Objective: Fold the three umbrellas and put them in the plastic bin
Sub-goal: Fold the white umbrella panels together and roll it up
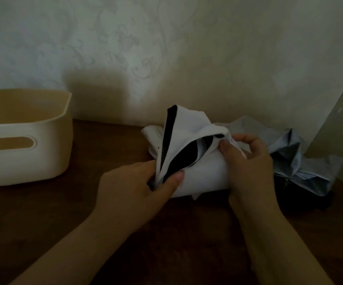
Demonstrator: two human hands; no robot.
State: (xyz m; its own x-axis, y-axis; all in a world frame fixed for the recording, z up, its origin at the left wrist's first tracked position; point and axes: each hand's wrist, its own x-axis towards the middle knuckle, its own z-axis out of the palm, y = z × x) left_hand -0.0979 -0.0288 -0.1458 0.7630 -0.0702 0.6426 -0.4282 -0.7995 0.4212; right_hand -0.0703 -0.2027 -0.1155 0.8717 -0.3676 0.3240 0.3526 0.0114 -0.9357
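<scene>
Two bare hands work on a white umbrella (203,175) with a black lining, which lies bunched on the dark wooden table (84,202) near the middle of the view. The left hand (137,188) is closed around a gathered fold of its cloth at the near left end, thumb pressed on top where the black lining shows. The right hand (248,159) pinches a white edge of the same umbrella between thumb and fingertips, the other fingers curled loosely. A flap of the cloth stands up between the hands, pointing toward the wall (166,48). Just behind and to the right, touching the white one, lies a pale blue-grey umbrella (289,153), crumpled, with something dark under its near edge that is too dim to make out. A cream plastic bin (28,161) with a slot handle stands on the table at the far left, well apart from the umbrellas; nothing can be seen inside it from this angle.
</scene>
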